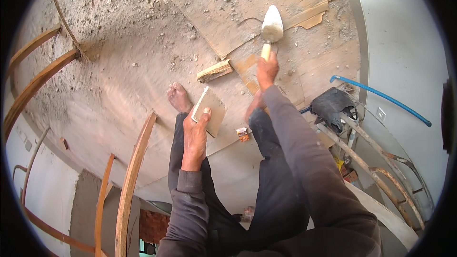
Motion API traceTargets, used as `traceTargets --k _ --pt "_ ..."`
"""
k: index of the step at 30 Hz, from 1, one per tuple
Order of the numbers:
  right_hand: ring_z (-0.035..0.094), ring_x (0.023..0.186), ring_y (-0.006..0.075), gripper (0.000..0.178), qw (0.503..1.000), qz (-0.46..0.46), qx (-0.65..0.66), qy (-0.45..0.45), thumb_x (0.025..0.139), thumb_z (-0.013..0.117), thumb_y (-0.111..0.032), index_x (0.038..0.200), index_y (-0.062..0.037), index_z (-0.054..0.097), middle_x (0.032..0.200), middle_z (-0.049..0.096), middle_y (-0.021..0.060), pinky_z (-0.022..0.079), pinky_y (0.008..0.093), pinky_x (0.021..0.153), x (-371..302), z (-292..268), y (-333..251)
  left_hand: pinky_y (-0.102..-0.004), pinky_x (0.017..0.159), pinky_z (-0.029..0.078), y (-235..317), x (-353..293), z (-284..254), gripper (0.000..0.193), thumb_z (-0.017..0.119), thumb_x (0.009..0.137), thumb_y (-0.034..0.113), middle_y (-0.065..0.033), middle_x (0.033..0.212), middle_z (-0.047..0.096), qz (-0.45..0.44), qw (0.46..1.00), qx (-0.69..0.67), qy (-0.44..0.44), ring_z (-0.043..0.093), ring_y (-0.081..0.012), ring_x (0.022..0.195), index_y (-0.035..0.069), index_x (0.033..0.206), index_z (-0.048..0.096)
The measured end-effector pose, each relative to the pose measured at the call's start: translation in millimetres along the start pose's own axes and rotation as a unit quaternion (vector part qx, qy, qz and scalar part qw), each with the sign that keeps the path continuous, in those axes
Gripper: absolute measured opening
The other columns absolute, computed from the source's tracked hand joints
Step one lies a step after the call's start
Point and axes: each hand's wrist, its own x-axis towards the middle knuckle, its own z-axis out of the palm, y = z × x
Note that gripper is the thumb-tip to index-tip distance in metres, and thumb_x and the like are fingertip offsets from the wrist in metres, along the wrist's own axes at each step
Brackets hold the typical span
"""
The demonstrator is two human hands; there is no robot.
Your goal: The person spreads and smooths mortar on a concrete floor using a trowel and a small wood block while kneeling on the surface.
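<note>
So, trowel blade (272, 24) fwd of R grip (268, 70), curled round handle (266, 51); slab (215, 115) clamped in L grip (195, 135)

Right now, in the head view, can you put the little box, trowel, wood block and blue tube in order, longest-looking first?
1. Blue tube
2. Trowel, even with part of its handle hidden in the right hand
3. Wood block
4. Little box
</note>
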Motion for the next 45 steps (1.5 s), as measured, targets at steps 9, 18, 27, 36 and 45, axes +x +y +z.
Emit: traceTargets --k 9,18,27,36,45 --pt "0.059 0.064 0.0277 0.031 0.979 -0.123 0.056 -0.150 0.075 0.057 -0.012 0.105 -0.0027 0.056 0.078 0.062 0.0158 0.048 0.0423 0.064 -3 50 -97 -0.0260 0.074 0.042 6 -4 -11 0.035 0.055 0.089 0.025 -0.0035 0.092 0.058 -0.002 1.000 -0.013 0.006 0.050 -0.0113 0.084 -0.005 0.108 0.056" --pt "0.064 0.072 0.0341 0.024 0.809 -0.378 -0.344 -0.292 0.077 0.058 -0.012 0.099 -0.0071 0.051 0.077 0.061 0.0168 0.051 0.0424 0.061 20 -38 -48 -0.0261 0.072 0.042 4 -5 -14 0.035 0.054 0.088 0.023 -0.0048 0.091 0.058 -0.006 0.999 -0.012 -0.031 0.050 -0.0117 0.082 -0.005 0.110 0.057" --pt "0.065 0.069 0.0270 0.025 0.631 -0.559 -0.495 -0.213 0.082 0.060 -0.015 0.107 -0.0129 0.055 0.082 0.061 0.0128 0.053 0.0363 0.055 43 1 -108 -0.0276 0.076 0.042 1 -6 -17 0.038 0.054 0.087 0.022 -0.0064 0.091 0.059 0.026 0.998 -0.058 -0.027 0.050 -0.0136 0.084 -0.006 0.112 0.056" --pt "0.065 0.068 0.0275 0.013 0.636 -0.588 -0.460 -0.195 0.087 0.053 -0.012 0.099 -0.0099 0.058 0.079 0.062 0.0130 0.054 0.0390 0.058 42 8 -196 -0.0283 0.077 0.042 -3 -8 -27 0.035 0.054 0.086 0.022 -0.0065 0.088 0.059 0.018 0.996 -0.089 -0.024 0.050 -0.0137 0.083 -0.006 0.107 0.057" --pt "0.063 0.063 0.0280 0.020 0.588 -0.607 -0.462 -0.267 0.084 0.059 -0.017 0.103 -0.0129 0.056 0.076 0.060 0.0114 0.053 0.0401 0.057 51 3 -134 -0.0256 0.074 0.044 1 -12 -27 0.037 0.056 0.087 0.022 -0.0048 0.090 0.060 -0.048 0.992 -0.060 -0.101 0.053 -0.0102 0.082 -0.005 0.113 0.056"
